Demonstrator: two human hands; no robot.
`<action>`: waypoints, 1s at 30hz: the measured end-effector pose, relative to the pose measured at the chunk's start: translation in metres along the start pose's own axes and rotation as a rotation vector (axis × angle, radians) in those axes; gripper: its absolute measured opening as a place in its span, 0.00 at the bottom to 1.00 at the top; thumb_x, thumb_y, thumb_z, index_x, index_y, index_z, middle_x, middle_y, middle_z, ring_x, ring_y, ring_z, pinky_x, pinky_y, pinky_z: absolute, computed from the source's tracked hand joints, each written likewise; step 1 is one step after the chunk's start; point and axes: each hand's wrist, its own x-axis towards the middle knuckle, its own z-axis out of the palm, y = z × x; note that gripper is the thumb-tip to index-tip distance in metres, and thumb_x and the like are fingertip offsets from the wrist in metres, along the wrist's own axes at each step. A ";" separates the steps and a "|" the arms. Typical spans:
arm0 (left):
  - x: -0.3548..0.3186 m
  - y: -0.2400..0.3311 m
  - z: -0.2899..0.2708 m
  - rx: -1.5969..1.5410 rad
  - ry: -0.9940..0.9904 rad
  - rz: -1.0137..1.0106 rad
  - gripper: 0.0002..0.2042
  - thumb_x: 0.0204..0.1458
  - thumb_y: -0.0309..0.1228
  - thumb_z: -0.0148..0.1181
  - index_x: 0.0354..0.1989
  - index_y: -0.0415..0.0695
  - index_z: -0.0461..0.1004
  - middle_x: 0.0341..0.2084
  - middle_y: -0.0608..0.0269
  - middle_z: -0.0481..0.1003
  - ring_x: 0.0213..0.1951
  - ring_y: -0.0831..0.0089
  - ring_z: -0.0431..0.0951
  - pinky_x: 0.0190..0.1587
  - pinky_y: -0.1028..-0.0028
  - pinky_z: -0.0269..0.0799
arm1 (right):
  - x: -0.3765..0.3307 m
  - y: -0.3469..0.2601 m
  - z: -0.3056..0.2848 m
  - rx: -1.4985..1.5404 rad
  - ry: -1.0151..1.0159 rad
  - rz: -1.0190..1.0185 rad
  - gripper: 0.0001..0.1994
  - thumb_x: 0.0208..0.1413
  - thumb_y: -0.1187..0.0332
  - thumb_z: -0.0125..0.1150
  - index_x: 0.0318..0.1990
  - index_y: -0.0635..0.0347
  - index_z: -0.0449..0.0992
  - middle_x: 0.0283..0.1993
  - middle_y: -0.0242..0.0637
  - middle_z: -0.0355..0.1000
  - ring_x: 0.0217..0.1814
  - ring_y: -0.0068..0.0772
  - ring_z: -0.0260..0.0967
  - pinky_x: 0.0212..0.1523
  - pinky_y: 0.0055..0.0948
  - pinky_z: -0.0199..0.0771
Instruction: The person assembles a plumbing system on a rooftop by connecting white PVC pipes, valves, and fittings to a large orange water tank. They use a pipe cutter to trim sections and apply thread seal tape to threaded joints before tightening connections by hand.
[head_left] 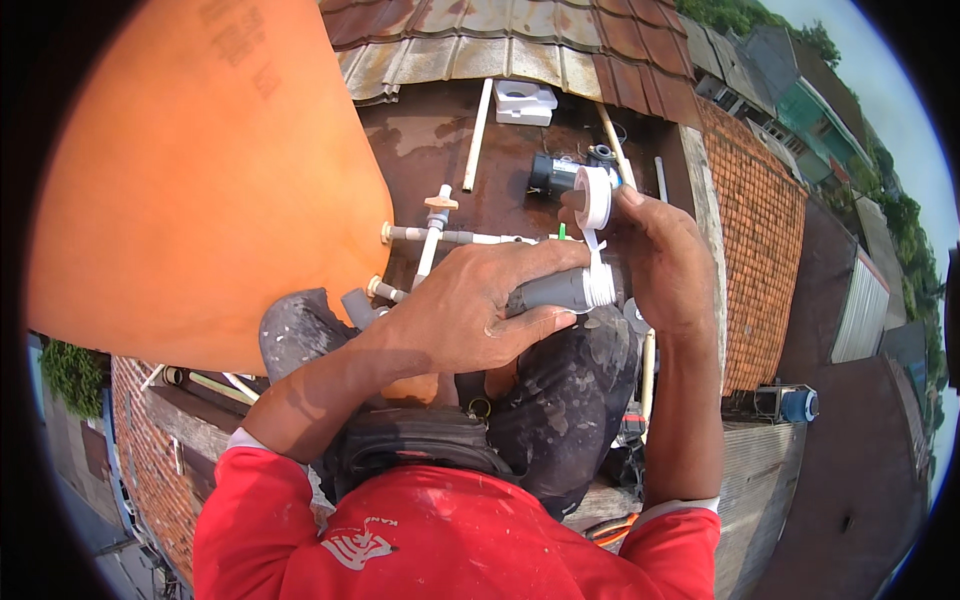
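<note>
My left hand (490, 300) is wrapped round a grey plastic pipe fitting (553, 291), with the thumb below and fingers above. White thread seal tape (600, 286) covers the fitting's threaded end, which points right. A strip of it runs up to a white tape spool (593, 198), pinched between the thumb and fingers of my right hand (665, 250). Part of the fitting is hidden under my left hand. Just behind that hand are white and grey pipes (455, 237) and a valve with an orange-tan handle (441, 203).
A big orange water tank (210, 190) fills the left side. Beyond my hands lie a black pump (553, 175), a loose white pipe (478, 135) and a white foam block (525, 103). Roof tiles (750, 240) slope away on the right, past a ledge (703, 230).
</note>
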 end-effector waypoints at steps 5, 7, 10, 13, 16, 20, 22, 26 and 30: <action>-0.003 0.005 -0.016 -0.016 0.031 -0.059 0.27 0.63 0.32 0.70 0.70 0.41 0.75 0.57 0.46 0.84 0.55 0.54 0.88 0.60 0.59 0.81 | -0.018 0.027 -0.017 -0.186 -0.069 0.094 0.20 0.64 0.69 0.55 0.54 0.75 0.85 0.47 0.42 0.86 0.46 0.32 0.83 0.53 0.33 0.80; -0.003 0.005 -0.024 -0.011 0.029 -0.109 0.27 0.63 0.31 0.70 0.70 0.41 0.75 0.57 0.47 0.84 0.54 0.53 0.88 0.60 0.59 0.82 | -0.039 0.023 -0.007 -0.296 -0.065 0.133 0.16 0.62 0.69 0.70 0.53 0.71 0.86 0.43 0.36 0.83 0.43 0.26 0.78 0.50 0.31 0.77; -0.002 -0.005 -0.022 0.061 0.091 -0.105 0.26 0.63 0.30 0.70 0.70 0.42 0.75 0.55 0.48 0.86 0.55 0.51 0.89 0.59 0.59 0.82 | -0.068 0.016 -0.010 -0.384 -0.041 0.272 0.19 0.56 0.64 0.86 0.47 0.68 0.88 0.40 0.32 0.80 0.42 0.22 0.72 0.46 0.31 0.73; 0.002 -0.008 -0.016 0.130 0.080 -0.029 0.27 0.62 0.30 0.70 0.70 0.44 0.75 0.53 0.48 0.86 0.54 0.48 0.89 0.57 0.58 0.83 | -0.078 -0.002 -0.014 -0.518 -0.164 0.021 0.19 0.56 0.61 0.85 0.48 0.67 0.91 0.41 0.36 0.81 0.47 0.24 0.74 0.47 0.30 0.73; 0.004 -0.002 -0.013 0.238 -0.019 -0.114 0.26 0.61 0.31 0.71 0.69 0.46 0.76 0.53 0.47 0.86 0.53 0.46 0.89 0.56 0.56 0.84 | -0.062 -0.004 0.002 -0.294 -0.128 -0.295 0.19 0.58 0.60 0.81 0.50 0.67 0.92 0.48 0.43 0.85 0.60 0.33 0.78 0.60 0.35 0.76; 0.002 0.000 -0.003 0.298 -0.004 0.007 0.29 0.62 0.35 0.72 0.71 0.45 0.72 0.41 0.43 0.83 0.44 0.38 0.85 0.47 0.48 0.81 | -0.021 -0.016 0.026 -0.130 -0.038 -0.203 0.17 0.70 0.61 0.73 0.51 0.71 0.89 0.54 0.44 0.84 0.54 0.28 0.79 0.56 0.28 0.78; -0.001 -0.001 0.000 0.265 0.032 0.069 0.29 0.62 0.35 0.72 0.70 0.44 0.71 0.43 0.42 0.83 0.45 0.38 0.86 0.48 0.48 0.81 | -0.002 -0.013 0.015 -0.272 -0.007 -0.040 0.19 0.72 0.58 0.70 0.50 0.71 0.89 0.49 0.41 0.85 0.49 0.25 0.79 0.53 0.27 0.77; -0.003 0.000 -0.007 0.256 0.070 0.077 0.27 0.63 0.33 0.71 0.70 0.42 0.73 0.50 0.44 0.84 0.51 0.41 0.86 0.53 0.53 0.82 | -0.002 0.024 -0.012 -0.164 0.056 0.059 0.22 0.75 0.54 0.64 0.50 0.70 0.88 0.39 0.34 0.84 0.40 0.20 0.75 0.47 0.27 0.75; -0.008 -0.012 -0.019 0.305 0.131 0.048 0.28 0.62 0.34 0.72 0.70 0.48 0.73 0.42 0.47 0.83 0.44 0.43 0.86 0.46 0.51 0.82 | -0.042 0.047 -0.011 -0.223 0.005 0.111 0.15 0.69 0.64 0.72 0.51 0.70 0.88 0.34 0.29 0.80 0.38 0.17 0.72 0.40 0.25 0.72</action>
